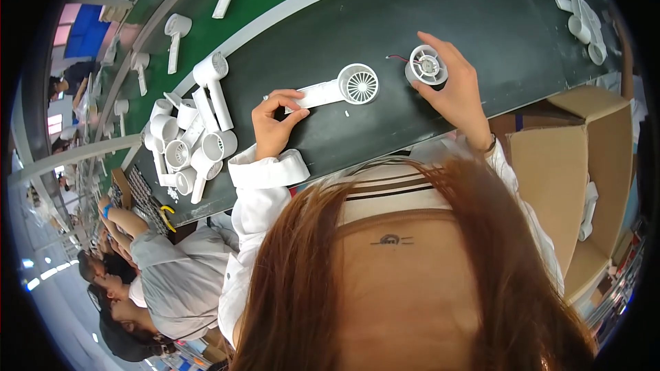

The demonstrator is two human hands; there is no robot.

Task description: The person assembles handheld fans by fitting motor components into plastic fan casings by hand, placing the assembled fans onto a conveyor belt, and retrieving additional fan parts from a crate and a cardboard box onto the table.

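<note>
My left hand (275, 120) pinches the handle end of a white handheld-fan housing (321, 94), which lies on the black work table. The housing's round head, with a spoked grille inside, points to the right. In my right hand (459, 86) is a round white fan motor unit (427, 64), gripped at its rim between thumb and fingers. Thin red wires (397, 58) stick out from its left side. A gap separates this unit from the housing's head. One tiny white piece (347, 114) lies just below the head.
White fan housings (218, 144) are heaped at the left, near yellow-handled pliers (167, 214). Beyond the table edge, a green conveyor (199, 27) carries more housings. Other white parts (584, 27) lie far right. An open cardboard box (550, 172) stands at my right; co-workers (182, 275) are at left.
</note>
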